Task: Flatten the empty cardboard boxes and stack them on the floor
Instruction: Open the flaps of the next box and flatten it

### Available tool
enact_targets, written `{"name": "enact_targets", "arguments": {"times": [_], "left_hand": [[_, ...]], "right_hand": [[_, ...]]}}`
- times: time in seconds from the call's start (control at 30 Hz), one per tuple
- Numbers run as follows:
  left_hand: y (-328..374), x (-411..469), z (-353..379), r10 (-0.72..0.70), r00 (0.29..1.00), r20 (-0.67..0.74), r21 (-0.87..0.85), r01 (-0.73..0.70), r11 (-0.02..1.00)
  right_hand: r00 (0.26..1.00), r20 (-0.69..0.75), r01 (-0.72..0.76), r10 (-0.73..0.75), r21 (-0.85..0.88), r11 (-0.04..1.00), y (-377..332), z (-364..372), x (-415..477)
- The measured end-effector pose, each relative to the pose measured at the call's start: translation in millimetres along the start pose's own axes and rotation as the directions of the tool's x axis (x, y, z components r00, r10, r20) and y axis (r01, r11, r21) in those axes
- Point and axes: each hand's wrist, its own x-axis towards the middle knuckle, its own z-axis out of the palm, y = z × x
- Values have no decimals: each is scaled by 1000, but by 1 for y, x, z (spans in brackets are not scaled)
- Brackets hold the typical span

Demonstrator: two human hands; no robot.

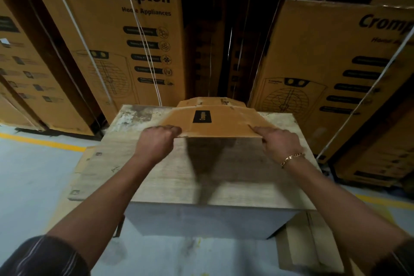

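Observation:
A small brown cardboard box (210, 121) with a black label lies flattened and slightly raised over the far half of a worn wooden table (170, 177). My left hand (156, 141) grips its near left corner with curled fingers. My right hand (280, 143), with a gold bracelet on the wrist, pinches the near right corner. The box's near edge hangs a little above the tabletop and throws a dark shadow on it. Its far flaps stick out past the table's back edge.
Tall strapped Crompton cartons (125, 47) stand stacked close behind the table and at the right (336, 78). Flat cardboard pieces lie on the grey floor at the table's left (85, 159) and lower right (309, 244). A yellow floor line (40, 141) runs at the left.

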Motion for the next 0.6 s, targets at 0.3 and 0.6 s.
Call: {"name": "enact_targets", "arguments": {"times": [0.3, 0.6], "left_hand": [[-52, 18, -57, -19, 956, -294, -17, 14, 1000], [-26, -50, 7, 48, 973, -228, -66, -64, 996]], "right_hand": [[912, -397, 89, -105, -58, 994, 0, -58, 23], [927, -277, 226, -253, -124, 966, 24, 16, -22]]}}
